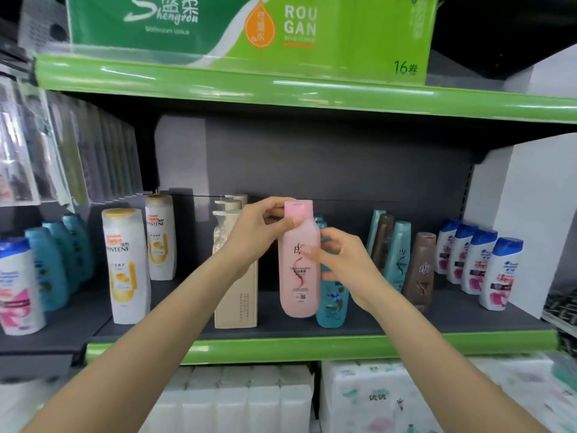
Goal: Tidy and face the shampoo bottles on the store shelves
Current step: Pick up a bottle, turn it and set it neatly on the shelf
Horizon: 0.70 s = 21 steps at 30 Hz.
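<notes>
A pink shampoo bottle (pixel 299 276) is held upright at the middle of the dark shelf (pixel 406 323), label facing me. My left hand (pixel 260 229) grips its neck and cap from the left. My right hand (pixel 340 260) holds its right side, fingers across the label. A teal bottle (pixel 332 303) stands right behind it, partly hidden. A beige pump bottle (pixel 235 295) stands just left, behind my left wrist. White Pantene bottles (pixel 128 267) are further left.
Teal and brown bottles (pixel 420 270) and white blue-capped bottles (pixel 499 273) line the right. More teal bottles (pixel 53 264) stand at the left. A green tissue pack (pixel 249 26) sits on the shelf above; paper packs (pixel 234 401) fill the shelf below.
</notes>
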Each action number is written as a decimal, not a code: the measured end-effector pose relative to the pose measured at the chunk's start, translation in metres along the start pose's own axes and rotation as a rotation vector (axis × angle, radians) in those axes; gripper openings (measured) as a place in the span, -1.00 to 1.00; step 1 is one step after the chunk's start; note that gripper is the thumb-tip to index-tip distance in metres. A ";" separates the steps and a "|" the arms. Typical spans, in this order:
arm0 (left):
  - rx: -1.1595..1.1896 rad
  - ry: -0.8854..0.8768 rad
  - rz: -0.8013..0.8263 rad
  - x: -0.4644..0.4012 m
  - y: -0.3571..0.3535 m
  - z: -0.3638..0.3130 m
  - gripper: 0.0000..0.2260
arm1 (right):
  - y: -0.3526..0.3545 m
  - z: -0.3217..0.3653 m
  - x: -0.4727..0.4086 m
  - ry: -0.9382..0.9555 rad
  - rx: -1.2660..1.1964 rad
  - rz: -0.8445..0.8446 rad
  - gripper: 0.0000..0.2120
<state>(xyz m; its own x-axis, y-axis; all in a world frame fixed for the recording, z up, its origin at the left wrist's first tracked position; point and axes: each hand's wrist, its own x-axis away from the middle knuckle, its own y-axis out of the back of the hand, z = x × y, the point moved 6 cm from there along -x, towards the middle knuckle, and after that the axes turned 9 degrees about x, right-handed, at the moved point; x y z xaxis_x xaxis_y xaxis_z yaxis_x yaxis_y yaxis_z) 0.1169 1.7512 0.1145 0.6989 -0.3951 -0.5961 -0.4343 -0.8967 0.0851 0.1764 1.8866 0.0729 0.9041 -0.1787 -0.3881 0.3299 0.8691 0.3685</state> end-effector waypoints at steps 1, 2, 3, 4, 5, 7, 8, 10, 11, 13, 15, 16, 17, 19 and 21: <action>0.016 0.004 -0.004 0.004 -0.001 0.002 -0.78 | 0.000 -0.003 0.004 -0.014 -0.043 -0.010 -0.82; 0.034 0.009 -0.006 0.007 -0.003 0.005 -0.80 | 0.000 -0.006 0.008 -0.033 -0.087 -0.015 -0.84; 0.052 0.027 -0.002 0.011 -0.004 0.010 -0.82 | -0.001 -0.010 0.012 -0.058 -0.134 -0.018 -0.84; 0.070 0.064 0.013 0.016 -0.006 0.016 -0.84 | -0.001 -0.015 0.016 -0.085 -0.181 -0.020 -0.83; 0.084 0.119 0.042 0.020 -0.007 0.023 -0.85 | -0.001 -0.019 0.019 -0.107 -0.221 -0.024 -0.82; 0.083 0.252 0.133 0.031 -0.011 0.039 -0.84 | 0.002 -0.025 0.023 -0.130 -0.268 -0.042 -0.81; 0.060 0.307 0.184 0.037 -0.012 0.046 -0.81 | 0.004 -0.026 0.025 -0.133 -0.271 -0.054 -0.82; -0.027 0.370 0.287 0.049 -0.016 0.056 -0.78 | 0.008 -0.027 0.027 -0.131 -0.266 -0.078 -0.83; -0.064 0.383 0.331 0.056 -0.018 0.060 -0.78 | 0.009 -0.027 0.027 -0.130 -0.270 -0.089 -0.85; -0.045 0.414 0.362 0.066 -0.022 0.066 -0.79 | 0.011 -0.027 0.029 -0.138 -0.279 -0.109 -0.86; 0.038 0.432 0.330 0.071 -0.021 0.071 -0.79 | 0.011 -0.027 0.030 -0.147 -0.291 -0.114 -0.84; 0.047 0.423 0.309 0.072 -0.019 0.072 -0.78 | 0.010 -0.028 0.031 -0.152 -0.299 -0.113 -0.84; 0.019 0.400 0.289 0.073 -0.018 0.072 -0.77 | 0.009 -0.028 0.032 -0.156 -0.297 -0.112 -0.85; -0.116 0.322 0.256 0.074 -0.014 0.071 -0.75 | 0.008 -0.030 0.034 -0.176 -0.262 -0.117 -0.84; -0.280 0.221 0.221 0.077 -0.010 0.065 -0.74 | 0.007 -0.032 0.037 -0.207 -0.251 -0.113 -0.83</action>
<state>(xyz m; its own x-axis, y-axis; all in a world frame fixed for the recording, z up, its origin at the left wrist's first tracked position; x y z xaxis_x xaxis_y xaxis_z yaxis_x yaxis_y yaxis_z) 0.1383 1.7423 0.0157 0.7247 -0.5901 -0.3559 -0.4377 -0.7931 0.4236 0.2033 1.9007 0.0344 0.9102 -0.3476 -0.2252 0.3772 0.9202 0.1042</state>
